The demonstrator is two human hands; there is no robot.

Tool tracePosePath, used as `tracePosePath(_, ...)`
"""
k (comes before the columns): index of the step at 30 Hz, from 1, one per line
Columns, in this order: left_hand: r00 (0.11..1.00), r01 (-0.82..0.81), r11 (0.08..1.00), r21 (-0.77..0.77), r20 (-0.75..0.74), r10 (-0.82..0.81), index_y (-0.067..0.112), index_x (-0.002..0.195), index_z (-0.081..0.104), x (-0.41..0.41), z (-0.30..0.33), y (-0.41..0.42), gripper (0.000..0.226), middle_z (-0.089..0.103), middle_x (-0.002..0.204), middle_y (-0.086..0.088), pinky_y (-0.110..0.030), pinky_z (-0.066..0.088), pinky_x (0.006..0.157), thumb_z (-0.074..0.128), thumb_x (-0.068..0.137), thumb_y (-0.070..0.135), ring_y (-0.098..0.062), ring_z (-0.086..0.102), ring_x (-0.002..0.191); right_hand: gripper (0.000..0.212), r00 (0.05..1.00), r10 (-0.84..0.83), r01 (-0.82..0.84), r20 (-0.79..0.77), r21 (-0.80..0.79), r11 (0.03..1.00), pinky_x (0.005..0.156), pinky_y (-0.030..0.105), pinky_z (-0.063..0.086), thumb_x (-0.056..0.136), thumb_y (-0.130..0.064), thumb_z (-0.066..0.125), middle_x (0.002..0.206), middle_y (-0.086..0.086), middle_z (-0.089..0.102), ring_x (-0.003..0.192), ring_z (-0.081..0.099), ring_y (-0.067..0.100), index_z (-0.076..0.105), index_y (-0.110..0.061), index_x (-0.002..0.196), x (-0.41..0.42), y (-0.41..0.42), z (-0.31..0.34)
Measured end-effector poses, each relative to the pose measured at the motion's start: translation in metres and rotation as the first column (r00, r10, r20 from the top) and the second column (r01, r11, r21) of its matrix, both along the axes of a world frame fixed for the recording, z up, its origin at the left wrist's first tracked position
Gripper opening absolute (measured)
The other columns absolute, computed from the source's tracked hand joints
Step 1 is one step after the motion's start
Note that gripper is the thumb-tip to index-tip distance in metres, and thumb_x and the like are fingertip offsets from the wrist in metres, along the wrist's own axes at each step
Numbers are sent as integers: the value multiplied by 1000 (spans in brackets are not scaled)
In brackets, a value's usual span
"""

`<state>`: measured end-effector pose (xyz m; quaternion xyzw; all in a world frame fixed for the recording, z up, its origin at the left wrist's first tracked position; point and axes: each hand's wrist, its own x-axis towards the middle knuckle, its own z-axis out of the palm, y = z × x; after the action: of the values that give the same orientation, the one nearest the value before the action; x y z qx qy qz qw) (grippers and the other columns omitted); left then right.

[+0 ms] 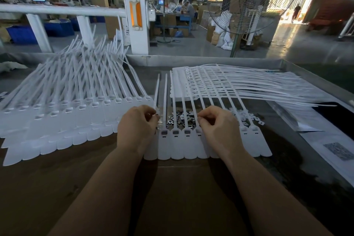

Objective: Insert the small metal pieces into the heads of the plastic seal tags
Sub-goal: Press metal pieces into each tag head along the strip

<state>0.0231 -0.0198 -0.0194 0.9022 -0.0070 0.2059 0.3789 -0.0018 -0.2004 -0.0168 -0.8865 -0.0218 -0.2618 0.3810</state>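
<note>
Head view: at six o'clock on the desk (pixel 95 168), a worker's left hand (pixel 137 127) and right hand (pixel 220 127), fingers curled, pinch at a strip of seal tags (pixel 180 143); anything held is hidden. Loose metal pieces (pixel 182 119) lie just beyond, at twelve. Insertion underway; next, seat a piece squarely in an empty head.

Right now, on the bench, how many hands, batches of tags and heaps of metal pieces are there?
Hands: 2, the left hand and the right hand
Tag batches: 3, the left batch, the middle batch and the right batch
Metal heap: 1
Total: 6
</note>
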Motion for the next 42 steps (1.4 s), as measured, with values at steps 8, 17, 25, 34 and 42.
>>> tracePosePath(8, 995, -1, 1000, -13, -95, -1, 20, 114, 60, 3, -4, 1, 27, 68, 100, 0, -23, 41, 70, 63, 87, 24, -10, 53, 80, 12, 1000, 10, -6, 25, -172, 985, 80, 28, 51, 87, -10, 62, 92, 0, 66, 84, 60, 14, 69, -11, 96, 1, 4, 2)
tracePosePath(17, 994, -37, 997, -64, -103, 30, 16, 119, 59, 0, 0, 1, 33, 67, 107, -5, -24, 42, 71, 59, 86, 14, -16, 58, 87, 15, 993, 48, -84, -111, -352, 932, 82, 24, 47, 89, -17, 60, 102, 0, 62, 88, 57, 11, 70, -17, 100, 21, 13, 24)
tracePosePath(25, 994, -38, 996, -81, -108, 29, 18, 119, 59, 0, -2, -1, 32, 67, 109, -4, -22, 44, 73, 61, 86, 19, -17, 62, 94, 23, 972, 52, -164, -231, -501, 850, 88, 27, 41, 86, -20, 60, 113, 1, 55, 103, 52, 15, 68, -20, 108, 33, 32, 23)
tracePosePath(34, 993, -36, 996, -77, -115, 27, 18, 119, 60, -2, -2, -1, 33, 67, 107, -3, -28, 49, 79, 62, 86, 19, -17, 62, 94, 26, 957, -73, -101, -282, -554, 826, 96, 38, 43, 91, -16, 51, 118, 5, 48, 110, 48, 20, 63, -18, 114, 39, 42, 17)
tracePosePath(42, 991, -24, 997, -78, -132, 14, 18, 119, 59, -3, -1, 0, 33, 67, 108, -3, -29, 50, 80, 60, 86, 18, -19, 62, 95, 18, 985, -77, -2, -155, -454, 891, 87, 30, 47, 89, -16, 60, 109, 2, 56, 100, 54, 17, 68, -15, 105, 35, 44, 12)
